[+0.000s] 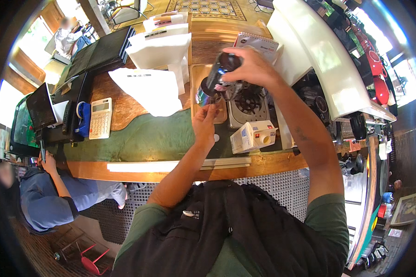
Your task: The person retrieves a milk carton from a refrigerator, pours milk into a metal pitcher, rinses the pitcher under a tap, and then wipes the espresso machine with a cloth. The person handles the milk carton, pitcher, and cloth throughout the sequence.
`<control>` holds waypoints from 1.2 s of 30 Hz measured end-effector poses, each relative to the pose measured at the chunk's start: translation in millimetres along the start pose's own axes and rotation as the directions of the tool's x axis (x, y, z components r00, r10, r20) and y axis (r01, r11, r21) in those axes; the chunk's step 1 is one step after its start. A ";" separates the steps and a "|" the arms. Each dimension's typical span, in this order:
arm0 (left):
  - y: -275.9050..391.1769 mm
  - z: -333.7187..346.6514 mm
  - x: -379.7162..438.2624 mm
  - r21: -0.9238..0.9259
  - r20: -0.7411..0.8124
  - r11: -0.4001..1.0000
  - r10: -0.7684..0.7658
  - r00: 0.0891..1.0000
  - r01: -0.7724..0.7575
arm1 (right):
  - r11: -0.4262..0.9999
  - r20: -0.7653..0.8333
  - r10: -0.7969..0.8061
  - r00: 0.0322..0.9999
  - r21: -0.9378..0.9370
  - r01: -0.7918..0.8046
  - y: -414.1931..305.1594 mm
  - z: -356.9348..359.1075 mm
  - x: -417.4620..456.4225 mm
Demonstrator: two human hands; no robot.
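Note:
My right hand (251, 67) grips a dark, shiny container (225, 65) and holds it tilted over a smaller metal pitcher with an iridescent surface (204, 92). My left hand (204, 121) is closed on the pitcher's handle side, below and to the left. Both vessels are above a wooden tray (197, 110). Whether anything flows between them cannot be told. Just right of the tray stands a small gas stove (244, 117) with a round burner. In front of the stove a white milk carton (253, 138) lies tilted, its round cap towards me.
White paper bags (156, 90), a calculator (100, 119) and a blue tape dispenser (83, 121) are to the left. A spiral calendar (256, 43) stands behind the stove, a white espresso machine (319, 52) to the right. Another person (52, 197) is at the left.

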State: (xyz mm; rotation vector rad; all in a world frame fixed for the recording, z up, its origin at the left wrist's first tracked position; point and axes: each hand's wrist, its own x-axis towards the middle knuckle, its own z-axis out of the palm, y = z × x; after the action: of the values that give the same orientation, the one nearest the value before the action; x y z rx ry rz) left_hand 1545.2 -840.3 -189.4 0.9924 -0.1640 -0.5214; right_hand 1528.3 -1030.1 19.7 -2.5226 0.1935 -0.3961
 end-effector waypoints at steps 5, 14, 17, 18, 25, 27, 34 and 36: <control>-2.8 6.5 -1.2 -0.043 -0.026 0.999 0.022 0.999 -0.023 | 0.986 0.167 0.068 0.984 -0.162 -0.041 7.4 34.0 36.4; -12.2 17.4 3.3 -0.185 -0.084 0.981 0.039 0.996 -0.054 | 0.976 0.378 0.204 0.903 -0.156 -0.155 21.1 42.1 69.3; -12.4 17.3 3.2 -0.120 -0.085 0.991 0.049 0.995 -0.059 | 0.986 0.283 0.129 0.950 -0.142 -0.091 31.5 46.7 62.2; -11.7 16.6 2.8 -0.083 -0.082 0.995 0.054 0.995 -0.060 | 0.988 0.231 0.107 0.967 -0.137 -0.076 35.3 46.8 56.4; 3.6 7.4 -0.7 0.018 -0.068 0.994 -0.106 0.992 0.107 | 0.918 -0.092 0.127 0.988 -0.367 -0.152 85.9 -2.8 9.4; 10.1 6.9 -13.8 0.136 -0.108 0.990 0.048 0.993 -0.033 | 0.822 -0.007 0.327 0.945 -0.492 -0.288 101.4 -10.9 -0.5; 72.2 42.2 -43.6 0.563 0.372 0.531 0.522 0.768 -0.633 | 0.752 -0.052 0.435 0.899 -0.528 -0.395 138.0 25.8 -33.0; 90.9 67.1 -37.2 0.588 0.494 0.439 0.471 0.731 -0.680 | 0.803 -0.133 0.436 0.890 -0.389 -0.451 140.8 30.9 -41.3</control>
State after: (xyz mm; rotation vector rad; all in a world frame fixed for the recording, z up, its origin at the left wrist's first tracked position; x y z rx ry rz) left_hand 1519.9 -833.0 -73.4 1.5720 -1.0120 0.1234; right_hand 1491.9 -1121.2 -93.7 -2.7558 0.9584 -0.2238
